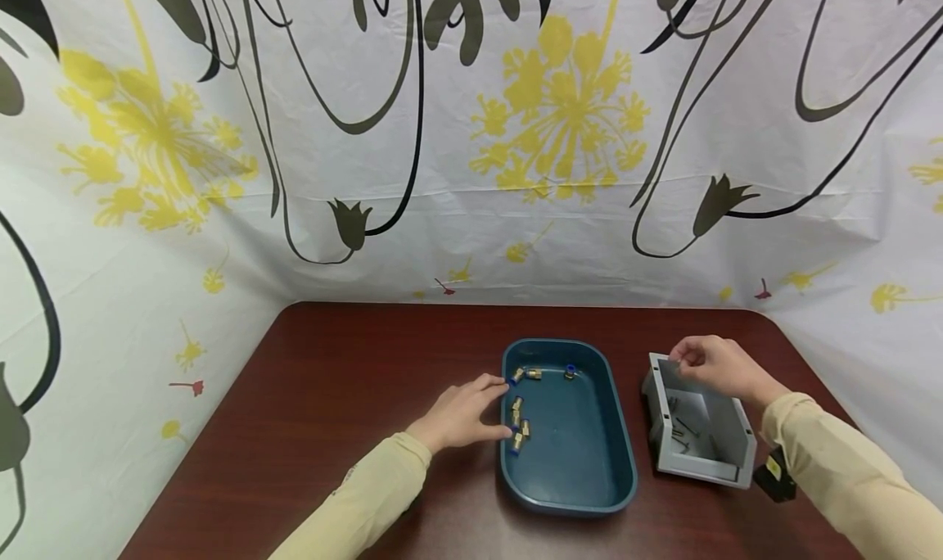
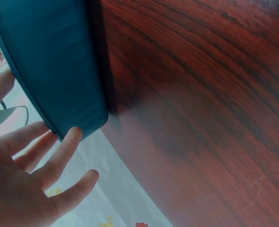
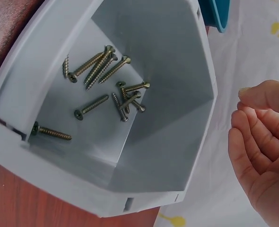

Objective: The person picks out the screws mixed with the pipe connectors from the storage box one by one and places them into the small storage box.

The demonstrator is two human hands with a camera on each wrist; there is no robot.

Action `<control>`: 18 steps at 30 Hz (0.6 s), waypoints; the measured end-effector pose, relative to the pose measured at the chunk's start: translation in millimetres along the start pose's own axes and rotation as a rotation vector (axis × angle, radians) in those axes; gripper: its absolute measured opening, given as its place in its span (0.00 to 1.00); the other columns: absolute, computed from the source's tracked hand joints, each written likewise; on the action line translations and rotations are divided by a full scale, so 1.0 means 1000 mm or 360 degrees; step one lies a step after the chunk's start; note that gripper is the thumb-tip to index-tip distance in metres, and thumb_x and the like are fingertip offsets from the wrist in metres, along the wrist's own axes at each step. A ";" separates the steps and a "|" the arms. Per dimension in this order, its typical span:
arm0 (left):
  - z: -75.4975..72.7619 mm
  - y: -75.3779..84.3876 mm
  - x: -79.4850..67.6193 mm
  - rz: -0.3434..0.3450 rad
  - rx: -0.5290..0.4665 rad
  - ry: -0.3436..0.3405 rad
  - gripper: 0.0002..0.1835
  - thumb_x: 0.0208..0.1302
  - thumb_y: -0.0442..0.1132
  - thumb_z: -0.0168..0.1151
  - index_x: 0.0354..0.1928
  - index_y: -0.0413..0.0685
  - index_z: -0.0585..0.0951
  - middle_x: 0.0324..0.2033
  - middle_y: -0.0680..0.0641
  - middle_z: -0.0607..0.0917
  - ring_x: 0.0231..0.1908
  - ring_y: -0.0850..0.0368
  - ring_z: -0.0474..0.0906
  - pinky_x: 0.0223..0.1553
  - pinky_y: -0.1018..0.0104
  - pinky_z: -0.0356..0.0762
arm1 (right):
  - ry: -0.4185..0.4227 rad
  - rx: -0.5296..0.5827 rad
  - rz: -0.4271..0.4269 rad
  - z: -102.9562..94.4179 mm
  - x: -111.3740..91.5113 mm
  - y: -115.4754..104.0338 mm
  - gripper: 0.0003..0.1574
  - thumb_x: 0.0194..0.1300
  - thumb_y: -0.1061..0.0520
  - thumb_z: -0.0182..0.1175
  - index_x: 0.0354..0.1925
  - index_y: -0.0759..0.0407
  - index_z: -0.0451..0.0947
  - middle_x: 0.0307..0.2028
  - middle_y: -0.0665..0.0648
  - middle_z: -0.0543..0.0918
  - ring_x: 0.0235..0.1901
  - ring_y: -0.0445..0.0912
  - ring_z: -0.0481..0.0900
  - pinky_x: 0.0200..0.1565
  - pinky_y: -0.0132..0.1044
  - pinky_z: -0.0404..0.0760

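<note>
My left hand (image 1: 466,413) has its fingers spread, fingertips and thumb right at the left rim of a blue-green tray (image 1: 621,429). In the left wrist view the left hand (image 2: 35,175) is beside the tray's outer wall (image 2: 54,61). Inside the tray, brass fittings (image 1: 518,437) with blue ends lie mostly along the left side. My right hand (image 1: 718,368) is over the far end of a grey bin (image 1: 737,429). In the right wrist view its fingers curl and the thumb meets the index finger, nothing visible between them. Several screws (image 3: 92,108) lie loose on the bin's floor.
Tray and bin stand side by side on a dark red-brown wooden table (image 1: 354,380), a narrow gap between them. A patterned white cloth (image 1: 442,159) hangs behind the table and at its sides. A black device (image 1: 775,474) is at the right wrist.
</note>
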State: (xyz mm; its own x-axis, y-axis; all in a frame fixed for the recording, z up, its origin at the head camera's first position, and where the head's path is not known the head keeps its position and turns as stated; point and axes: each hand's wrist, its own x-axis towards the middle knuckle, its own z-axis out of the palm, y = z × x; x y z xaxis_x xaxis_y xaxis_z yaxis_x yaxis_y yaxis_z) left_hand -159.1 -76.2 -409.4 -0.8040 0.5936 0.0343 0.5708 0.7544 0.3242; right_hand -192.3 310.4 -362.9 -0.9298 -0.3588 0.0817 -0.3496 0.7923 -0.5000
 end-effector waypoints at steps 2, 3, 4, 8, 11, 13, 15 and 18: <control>0.000 0.000 0.000 0.0001 -0.0003 0.0000 0.35 0.51 0.58 0.60 0.60 0.48 0.68 0.56 0.50 0.67 0.49 0.58 0.70 0.46 0.60 0.67 | 0.0016 -0.0005 -0.0021 0.001 0.001 -0.001 0.07 0.51 0.67 0.57 0.33 0.65 0.76 0.24 0.49 0.75 0.24 0.41 0.71 0.23 0.34 0.70; 0.000 0.000 0.000 -0.0001 -0.0006 -0.0002 0.35 0.51 0.58 0.60 0.60 0.48 0.68 0.56 0.50 0.67 0.49 0.58 0.70 0.46 0.60 0.67 | 0.0020 -0.0007 -0.0033 0.001 0.001 -0.001 0.06 0.51 0.67 0.57 0.32 0.65 0.76 0.23 0.49 0.75 0.24 0.41 0.70 0.22 0.34 0.69; 0.000 0.000 0.000 -0.0004 -0.0008 -0.0004 0.35 0.52 0.57 0.60 0.60 0.48 0.68 0.56 0.50 0.67 0.49 0.58 0.70 0.47 0.60 0.67 | 0.0022 -0.0016 -0.0046 0.001 0.002 -0.001 0.06 0.51 0.67 0.57 0.32 0.65 0.75 0.24 0.49 0.75 0.24 0.41 0.70 0.22 0.34 0.69; 0.000 0.000 0.000 -0.0009 -0.0007 -0.0014 0.35 0.52 0.57 0.60 0.60 0.48 0.68 0.56 0.50 0.67 0.49 0.58 0.70 0.47 0.59 0.67 | 0.0033 -0.0035 -0.0032 0.000 0.003 -0.003 0.07 0.51 0.67 0.57 0.32 0.64 0.75 0.23 0.49 0.74 0.24 0.42 0.71 0.23 0.34 0.70; 0.000 0.000 0.000 -0.0007 0.0004 -0.0019 0.35 0.52 0.58 0.59 0.60 0.48 0.67 0.56 0.50 0.67 0.49 0.58 0.69 0.47 0.59 0.67 | 0.0035 -0.0043 -0.0021 0.000 0.005 -0.004 0.07 0.51 0.67 0.57 0.33 0.65 0.75 0.23 0.50 0.74 0.25 0.43 0.71 0.25 0.35 0.70; 0.000 0.000 0.000 -0.0004 0.0014 -0.0026 0.35 0.52 0.58 0.59 0.60 0.48 0.67 0.57 0.50 0.66 0.50 0.58 0.69 0.47 0.59 0.67 | 0.0035 -0.0040 -0.0022 0.000 0.005 -0.004 0.07 0.52 0.67 0.56 0.33 0.65 0.75 0.24 0.50 0.75 0.25 0.43 0.72 0.25 0.36 0.71; 0.001 0.000 -0.001 0.0004 0.0025 -0.0033 0.36 0.53 0.58 0.58 0.61 0.48 0.66 0.57 0.49 0.66 0.51 0.57 0.68 0.48 0.59 0.67 | 0.0037 -0.0036 -0.0019 0.000 0.005 -0.006 0.07 0.52 0.67 0.57 0.34 0.64 0.75 0.24 0.50 0.75 0.26 0.44 0.72 0.26 0.37 0.71; 0.002 0.000 -0.003 0.0014 0.0032 -0.0044 0.36 0.54 0.58 0.56 0.62 0.47 0.65 0.58 0.49 0.65 0.52 0.57 0.67 0.48 0.59 0.66 | 0.0034 -0.0005 -0.0012 0.002 0.005 -0.008 0.07 0.54 0.66 0.56 0.34 0.64 0.75 0.26 0.52 0.76 0.28 0.45 0.73 0.27 0.38 0.72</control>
State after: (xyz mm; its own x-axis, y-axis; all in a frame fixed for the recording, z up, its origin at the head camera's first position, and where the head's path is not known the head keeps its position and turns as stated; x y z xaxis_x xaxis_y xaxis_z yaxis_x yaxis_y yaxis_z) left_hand -157.0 -77.6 -411.3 -0.7943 0.6074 0.0105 0.5811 0.7546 0.3047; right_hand -193.5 301.0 -360.0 -0.9293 -0.3544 0.1039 -0.3573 0.7912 -0.4964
